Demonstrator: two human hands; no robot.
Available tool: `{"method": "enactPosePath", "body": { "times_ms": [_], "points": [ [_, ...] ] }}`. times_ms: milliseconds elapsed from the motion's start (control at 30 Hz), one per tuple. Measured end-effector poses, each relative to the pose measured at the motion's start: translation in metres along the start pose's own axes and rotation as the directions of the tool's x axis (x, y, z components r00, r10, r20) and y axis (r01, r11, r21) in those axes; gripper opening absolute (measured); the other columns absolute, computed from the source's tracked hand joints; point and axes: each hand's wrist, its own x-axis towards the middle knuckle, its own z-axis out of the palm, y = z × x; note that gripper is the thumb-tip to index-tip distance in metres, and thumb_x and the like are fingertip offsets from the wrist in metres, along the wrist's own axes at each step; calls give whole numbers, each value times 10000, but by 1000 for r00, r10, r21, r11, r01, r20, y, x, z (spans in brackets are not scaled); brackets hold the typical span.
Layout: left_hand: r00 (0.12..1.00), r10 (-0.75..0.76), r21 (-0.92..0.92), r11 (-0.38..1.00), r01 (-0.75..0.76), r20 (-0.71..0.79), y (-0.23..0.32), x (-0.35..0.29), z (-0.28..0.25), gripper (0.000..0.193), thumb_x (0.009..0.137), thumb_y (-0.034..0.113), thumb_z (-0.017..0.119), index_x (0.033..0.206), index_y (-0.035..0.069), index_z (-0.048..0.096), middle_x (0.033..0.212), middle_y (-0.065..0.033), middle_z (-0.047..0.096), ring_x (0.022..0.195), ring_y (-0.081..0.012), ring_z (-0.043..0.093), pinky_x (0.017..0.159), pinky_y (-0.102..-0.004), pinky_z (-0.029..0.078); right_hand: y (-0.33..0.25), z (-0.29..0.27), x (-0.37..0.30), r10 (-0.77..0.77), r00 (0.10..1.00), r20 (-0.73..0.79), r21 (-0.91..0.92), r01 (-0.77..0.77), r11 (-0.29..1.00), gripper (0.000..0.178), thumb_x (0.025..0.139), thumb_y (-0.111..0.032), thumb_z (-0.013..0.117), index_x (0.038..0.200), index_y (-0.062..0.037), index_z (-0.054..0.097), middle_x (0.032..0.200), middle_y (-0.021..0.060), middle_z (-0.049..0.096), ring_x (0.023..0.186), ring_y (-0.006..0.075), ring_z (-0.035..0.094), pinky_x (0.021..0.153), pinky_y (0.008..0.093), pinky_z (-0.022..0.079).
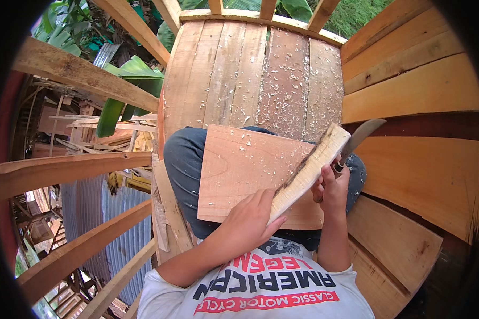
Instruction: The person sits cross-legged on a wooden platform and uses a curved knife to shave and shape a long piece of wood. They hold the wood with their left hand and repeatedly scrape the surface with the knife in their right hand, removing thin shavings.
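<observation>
My left hand (248, 222) is wrapped round the near end of a pale piece of wood (311, 173) with a dark strip of bark along one side. The wood slants up to the right above my lap. In my right hand (332, 189) is the dark handle of a knife (361, 139). Its broad, curved blade points up and right, just beyond the wood's far end; whether the two touch I cannot tell. Across my thighs lies a flat wooden board (245, 170), sprinkled with shavings.
Shavings are scattered over the plank floor (245, 74) ahead. Wooden rails (74, 173) run along the left, with corrugated metal sheets (112, 228) beyond them. A plank wall (410, 90) stands close on the right, and loose boards (388, 244) lie by my right side.
</observation>
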Motion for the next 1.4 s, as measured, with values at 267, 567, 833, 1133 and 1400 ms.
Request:
{"method": "enactPosePath", "body": {
  "times_ms": [267, 567, 833, 1133, 1400],
  "points": [
    [727, 686, -493, 643, -586, 32, 79, 9, -12, 616, 908, 287, 531, 1358, -64, 302, 1283, -240, 414, 1170, -380, 440, 1018, -437, 317, 11, -19, 11, 97, 978, -183, 89, -82, 993, 208, 780, -128, 640, 904, -42, 496, 580, 11, 500, 363, 71, 406, 322, 205, 324],
    [165, 958, -972, -233, -21, -234, 177, 46, 50, 464, 869, 225, 538, 1248, -23, 439, 1157, -185, 497, 1091, -298, 490, 986, -447, 342, 16, -18, 5, 47, 945, -323, 61, -28, 998, 211, 795, -225, 608, 814, -87, 450, 531, -24, 427, 353, 61, 381, 306, 197, 324],
    [128, 958, -965, -261, 17, -257, 182, 52, 59, 420, 864, 214, 543, 1209, -13, 468, 1113, -170, 514, 1061, -286, 503, 980, -446, 344, 18, -26, 9, 47, 961, -271, 35, -39, 999, 224, 772, -203, 624, 867, -80, 462, 551, -13, 441, 369, 66, 400, 311, 200, 322],
    [67, 974, -976, -217, -7, -217, 180, 50, 60, 372, 857, 202, 549, 1165, -2, 500, 1064, -152, 533, 1026, -272, 518, 973, -445, 348, 23, -30, 7, 65, 970, -235, 88, -45, 995, 288, 765, -144, 631, 982, -52, 466, 612, 14, 499, 405, 76, 438, 328, 203, 353],
    [487, 872, -582, 370, -725, -53, 103, 49, 1, 308, 811, 145, 603, 1089, 27, 540, 962, -119, 548, 943, -251, 540, 940, -426, 367, 13, -33, 8, 63, 985, -161, 156, -38, 987, 246, 775, -110, 671, 944, -12, 523, 612, 26, 525, 397, 77, 437, 339, 216, 347]
  ]
}}
